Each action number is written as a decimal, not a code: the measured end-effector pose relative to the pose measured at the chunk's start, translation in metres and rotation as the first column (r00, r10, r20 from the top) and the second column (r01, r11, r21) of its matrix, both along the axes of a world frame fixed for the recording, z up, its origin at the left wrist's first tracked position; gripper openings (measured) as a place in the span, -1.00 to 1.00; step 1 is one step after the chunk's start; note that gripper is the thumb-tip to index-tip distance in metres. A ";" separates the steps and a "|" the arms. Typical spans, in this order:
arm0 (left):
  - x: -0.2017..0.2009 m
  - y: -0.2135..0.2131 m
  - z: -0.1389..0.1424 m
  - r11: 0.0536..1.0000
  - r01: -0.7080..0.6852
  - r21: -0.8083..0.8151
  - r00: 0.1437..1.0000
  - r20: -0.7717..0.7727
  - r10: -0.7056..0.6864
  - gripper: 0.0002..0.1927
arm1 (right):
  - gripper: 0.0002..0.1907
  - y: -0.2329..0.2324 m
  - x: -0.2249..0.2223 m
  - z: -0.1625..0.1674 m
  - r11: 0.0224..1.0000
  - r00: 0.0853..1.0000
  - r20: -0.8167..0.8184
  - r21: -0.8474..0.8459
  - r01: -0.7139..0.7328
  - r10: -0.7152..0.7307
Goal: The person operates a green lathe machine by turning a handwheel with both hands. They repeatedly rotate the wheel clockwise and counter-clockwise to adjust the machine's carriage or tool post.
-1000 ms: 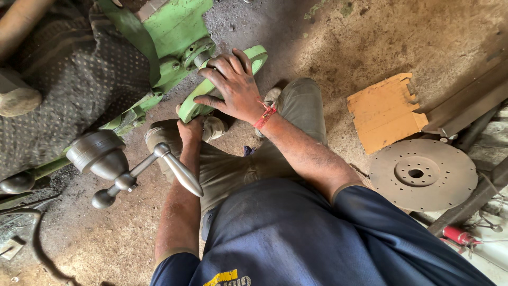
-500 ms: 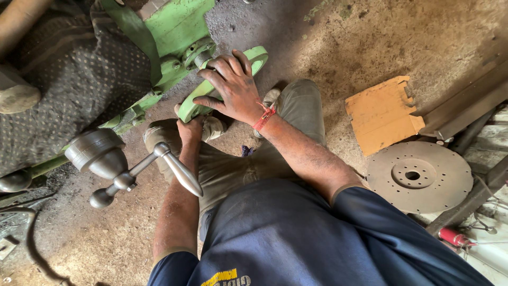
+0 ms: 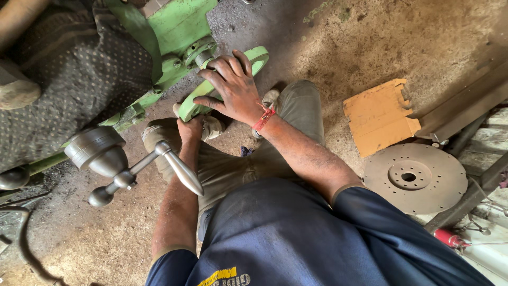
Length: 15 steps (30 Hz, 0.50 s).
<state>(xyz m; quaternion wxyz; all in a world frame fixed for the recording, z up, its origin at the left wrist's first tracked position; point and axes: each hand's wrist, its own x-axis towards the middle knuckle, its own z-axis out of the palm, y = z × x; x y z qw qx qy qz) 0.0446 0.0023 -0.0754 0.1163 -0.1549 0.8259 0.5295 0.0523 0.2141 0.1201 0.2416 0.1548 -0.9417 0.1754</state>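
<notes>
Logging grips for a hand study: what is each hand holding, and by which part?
The right hand lies spread on top of the green lever arm, near its upper end. The left hand meets its lower end; whether it grips is hidden.

Counted: two hands (image 3: 235,87), one green lever arm (image 3: 222,79), one round metal disc (image 3: 415,177), one orange plate (image 3: 378,116), one crank handle (image 3: 145,167).

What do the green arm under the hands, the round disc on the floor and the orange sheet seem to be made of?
Green arm: probably cast metal, painted glossy green, edges chipped.
Round disc: looks like bare steel, dull grey-brown, drilled with holes.
Orange sheet: flat and matte with notched edges; perhaps painted metal or board, hard to tell.
</notes>
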 end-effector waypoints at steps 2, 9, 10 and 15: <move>0.000 0.000 -0.001 1.000 0.011 0.020 1.000 -0.021 -0.011 -0.57 | -0.30 0.000 0.002 0.001 1.000 1.000 0.011 -0.005 0.002 -0.002; 0.001 0.000 -0.001 0.997 0.005 0.071 1.000 -0.016 -0.004 -0.59 | -0.31 -0.001 0.003 0.007 1.000 1.000 0.011 -0.004 -0.001 0.001; 0.001 0.000 0.000 0.998 0.009 0.069 1.000 -0.018 -0.008 -0.59 | -0.31 -0.001 0.003 0.007 1.000 1.000 0.009 -0.005 0.000 0.000; 0.001 0.001 0.002 0.997 0.010 0.073 1.000 -0.002 -0.010 -0.61 | -0.31 -0.002 0.004 0.010 1.000 1.000 0.015 0.003 0.002 -0.002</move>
